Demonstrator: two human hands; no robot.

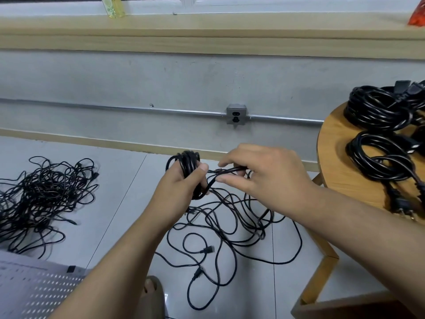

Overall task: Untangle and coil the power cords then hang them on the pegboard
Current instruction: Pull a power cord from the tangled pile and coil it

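— So, how much room is there around the work?
— Bare strips of pale glossy floor tile (122, 187) lie open between the tangled heap of thin black cords (39, 194) at the left and the loose black power cord (207, 250) sprawled in the middle. The round wooden table (331, 162) closes off the right side, its rim just beside the right forearm. The white perforated pegboard (34, 288) shows at the lower left.
— And the room?
— A grey concrete wall with a metal socket box (236, 115) stands behind. Two black cord coils (372, 107) rest on the table.
— The hands?
— The left hand (179, 189) is clenched round a half-wound black coil (187, 166), held above the floor. The right hand (264, 178) pinches the strand leading from it between thumb and fingertips
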